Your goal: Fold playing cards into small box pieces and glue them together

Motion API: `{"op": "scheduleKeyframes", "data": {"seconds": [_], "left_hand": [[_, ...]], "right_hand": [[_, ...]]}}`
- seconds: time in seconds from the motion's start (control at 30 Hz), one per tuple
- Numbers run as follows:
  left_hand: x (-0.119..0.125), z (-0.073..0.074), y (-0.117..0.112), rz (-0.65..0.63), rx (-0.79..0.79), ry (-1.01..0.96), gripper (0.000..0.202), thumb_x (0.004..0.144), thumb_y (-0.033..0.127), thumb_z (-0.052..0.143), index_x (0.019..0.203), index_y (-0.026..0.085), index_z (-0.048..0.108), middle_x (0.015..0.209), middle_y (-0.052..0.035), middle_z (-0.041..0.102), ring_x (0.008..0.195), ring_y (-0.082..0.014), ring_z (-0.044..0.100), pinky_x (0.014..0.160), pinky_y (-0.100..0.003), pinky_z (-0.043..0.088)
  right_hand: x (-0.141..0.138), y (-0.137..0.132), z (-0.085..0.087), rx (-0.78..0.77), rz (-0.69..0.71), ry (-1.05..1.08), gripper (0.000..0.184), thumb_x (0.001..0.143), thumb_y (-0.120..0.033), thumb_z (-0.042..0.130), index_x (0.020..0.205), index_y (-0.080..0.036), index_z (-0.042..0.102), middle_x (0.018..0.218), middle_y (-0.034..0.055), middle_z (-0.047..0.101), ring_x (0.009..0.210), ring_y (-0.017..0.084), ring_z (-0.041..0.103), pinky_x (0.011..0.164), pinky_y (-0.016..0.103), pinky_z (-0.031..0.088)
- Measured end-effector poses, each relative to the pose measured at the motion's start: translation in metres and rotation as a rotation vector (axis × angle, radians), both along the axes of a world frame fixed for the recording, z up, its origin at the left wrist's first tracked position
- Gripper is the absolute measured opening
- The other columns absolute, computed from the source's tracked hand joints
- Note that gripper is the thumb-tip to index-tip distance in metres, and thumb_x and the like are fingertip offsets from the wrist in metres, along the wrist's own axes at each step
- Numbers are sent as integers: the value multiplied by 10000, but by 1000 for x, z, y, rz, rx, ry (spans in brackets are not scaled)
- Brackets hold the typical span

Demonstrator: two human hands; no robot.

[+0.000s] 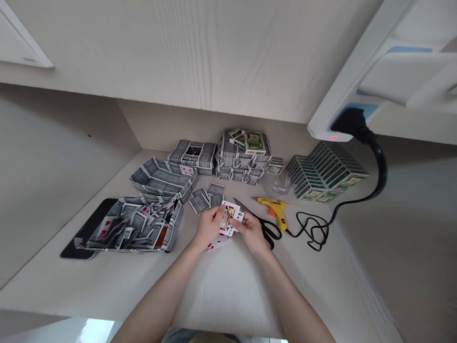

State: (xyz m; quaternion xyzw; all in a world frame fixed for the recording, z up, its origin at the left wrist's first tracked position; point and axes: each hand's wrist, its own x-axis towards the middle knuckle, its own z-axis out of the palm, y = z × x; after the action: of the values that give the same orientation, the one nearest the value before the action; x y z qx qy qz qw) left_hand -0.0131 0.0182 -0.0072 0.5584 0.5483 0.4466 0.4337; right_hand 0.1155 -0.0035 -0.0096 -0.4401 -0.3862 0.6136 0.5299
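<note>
My left hand (pixel 209 223) is closed on the left edge of a jack playing card (pixel 228 216), which faces me. My right hand (pixel 251 232) pinches the cards from the other side, its thumb over the front; a queen card (pixel 240 216) juts out at an angle there. Beneath my hands, face-up cards with red pips (pixel 218 243) lie on the desk, partly hidden. Several face-down grey cards (pixel 200 201) are spread just beyond my left hand. Black-handled scissors (pixel 270 229) lie beside my right hand, their blades partly covered.
A yellow glue gun (pixel 273 209) lies right of the scissors, its black cord (pixel 316 228) running to a socket. Card-built boxes (pixel 233 157) stand at the back; an open one (pixel 169 238) at left holds loose cards. Stacked card packs (pixel 324 171) stand at right.
</note>
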Motion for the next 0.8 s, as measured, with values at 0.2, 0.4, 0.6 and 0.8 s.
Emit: {"op": "scheduleKeyframes", "data": {"seconds": [0.2, 0.4, 0.6, 0.8], "left_hand": [[-5, -5, 6, -74, -74, -94, 398, 731, 510, 454, 569, 147, 467, 497, 42, 401, 461, -76, 339, 432, -190, 287], [-5, -5, 5, -54, 54, 96, 379, 780, 455, 411, 565, 150, 474, 492, 35, 428, 478, -80, 369, 445, -187, 289], [0, -2, 1, -1, 59, 28, 437, 795, 486, 385, 508, 158, 407, 444, 44, 382, 424, -67, 340, 405, -179, 275], [0, -5, 2, -1, 22, 37, 476, 782, 525, 383, 478, 158, 388, 423, 41, 357, 401, -64, 324, 379, -181, 249]], "right_hand": [[5, 1, -3, 38, 72, -40, 264, 551, -314, 755, 710, -175, 596, 630, -22, 636, 565, 123, 553, 547, 240, 453], [8, 1, 1, 15, 133, 6, 265, 589, -290, 739, 801, -177, 627, 719, -6, 660, 631, 135, 571, 602, 255, 456], [6, -2, 3, -33, 159, 96, 257, 660, -351, 689, 831, -162, 659, 725, 15, 658, 597, 123, 551, 553, 235, 409], [2, -5, 0, -23, 210, 70, 269, 712, -393, 637, 816, -146, 663, 655, 9, 627, 561, 117, 521, 575, 252, 405]]}}
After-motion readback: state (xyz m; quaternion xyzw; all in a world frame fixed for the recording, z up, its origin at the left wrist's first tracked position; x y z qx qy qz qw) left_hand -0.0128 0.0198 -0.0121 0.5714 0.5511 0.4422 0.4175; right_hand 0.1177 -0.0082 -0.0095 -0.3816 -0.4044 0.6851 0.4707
